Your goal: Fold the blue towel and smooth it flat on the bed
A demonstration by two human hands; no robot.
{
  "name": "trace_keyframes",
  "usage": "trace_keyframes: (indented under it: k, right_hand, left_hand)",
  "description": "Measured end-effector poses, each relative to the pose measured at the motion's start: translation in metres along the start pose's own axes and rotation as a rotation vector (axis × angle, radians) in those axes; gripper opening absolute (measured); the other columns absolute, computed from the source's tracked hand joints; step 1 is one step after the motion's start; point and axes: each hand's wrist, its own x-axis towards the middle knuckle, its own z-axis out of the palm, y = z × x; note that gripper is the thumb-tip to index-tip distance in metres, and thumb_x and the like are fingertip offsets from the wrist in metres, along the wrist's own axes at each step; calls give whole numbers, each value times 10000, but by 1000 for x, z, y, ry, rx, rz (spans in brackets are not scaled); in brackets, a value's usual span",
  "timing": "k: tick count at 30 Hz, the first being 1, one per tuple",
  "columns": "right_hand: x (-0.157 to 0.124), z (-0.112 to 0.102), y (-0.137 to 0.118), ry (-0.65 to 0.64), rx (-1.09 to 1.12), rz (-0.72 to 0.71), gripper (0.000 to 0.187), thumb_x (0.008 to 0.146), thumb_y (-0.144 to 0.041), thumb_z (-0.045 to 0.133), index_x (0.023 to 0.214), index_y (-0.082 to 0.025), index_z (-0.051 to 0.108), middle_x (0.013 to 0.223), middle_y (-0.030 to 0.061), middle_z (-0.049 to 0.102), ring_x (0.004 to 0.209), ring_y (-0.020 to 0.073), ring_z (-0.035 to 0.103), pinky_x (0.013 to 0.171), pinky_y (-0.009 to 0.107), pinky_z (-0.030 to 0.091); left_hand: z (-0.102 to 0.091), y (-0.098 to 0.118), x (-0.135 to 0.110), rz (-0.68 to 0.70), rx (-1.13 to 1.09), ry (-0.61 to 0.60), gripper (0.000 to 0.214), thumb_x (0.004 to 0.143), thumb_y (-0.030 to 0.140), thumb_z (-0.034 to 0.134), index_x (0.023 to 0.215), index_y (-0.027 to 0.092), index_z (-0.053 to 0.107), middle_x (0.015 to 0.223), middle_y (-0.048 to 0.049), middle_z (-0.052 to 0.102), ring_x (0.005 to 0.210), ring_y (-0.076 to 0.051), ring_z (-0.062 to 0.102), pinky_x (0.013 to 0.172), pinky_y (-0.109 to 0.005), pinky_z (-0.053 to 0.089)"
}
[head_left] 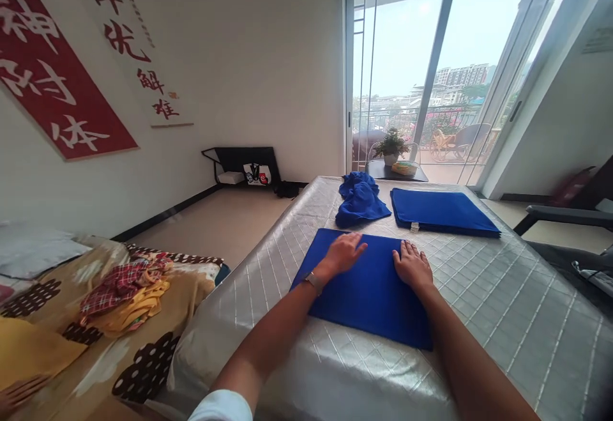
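A blue folded cloth lies flat in front of me on a silvery quilted cover. My left hand rests on its far left part, fingers stretched out, with a band round the wrist. On its right edge lies my right hand, palm down and fingers spread. Neither hand grips the cloth. Just beyond, a stack of folded blue cloths with a small white tag sits to the right. A crumpled blue cloth is heaped to the left of that stack.
At left, a bed with a brown patterned sheet holds crumpled plaid and yellow clothes. Another person's hand rests there by a yellow cloth. A potted plant stands behind the cover; a dark armchair is at right.
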Motion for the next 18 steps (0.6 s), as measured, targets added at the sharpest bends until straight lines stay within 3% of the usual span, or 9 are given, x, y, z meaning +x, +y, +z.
trace_keyframes:
  k: [4,8,12,18]
  right_hand:
    - [-4,0,3,19,-50,-44,626,1013,-358,195,1576,-94,269,1646,99,247,1515,218,196,1223,409,144]
    - [-8,0,9,-9,-114,-93,617,982,-243,266,1587,-121,243,1664,81,190,1525,199,155,1224,381,133]
    - [-7,-1,9,-16,-100,-87,616,993,-272,257,1593,-138,228,1666,70,189,1524,200,157,1223,378,140]
    - [-4,-3,3,-2,-2,-37,628,1016,-358,171,1577,-93,267,1650,92,235,1517,214,187,1227,411,126]
  left_hand:
    - [23,67,22,231,-64,-100,690,1048,550,95,1535,135,353,1582,-107,382,1482,-179,298,1218,-346,223]
    - [40,107,47,132,-170,-207,778,1020,578,-13,1560,105,288,1618,-117,300,1503,-187,241,1228,-364,201]
    - [45,108,51,34,-196,-224,769,1012,554,-56,1571,125,252,1624,-98,294,1510,-173,218,1237,-399,168]
    - [42,67,35,-5,-148,-215,793,1003,598,-16,1571,115,256,1629,-98,275,1517,-177,190,1249,-403,119]
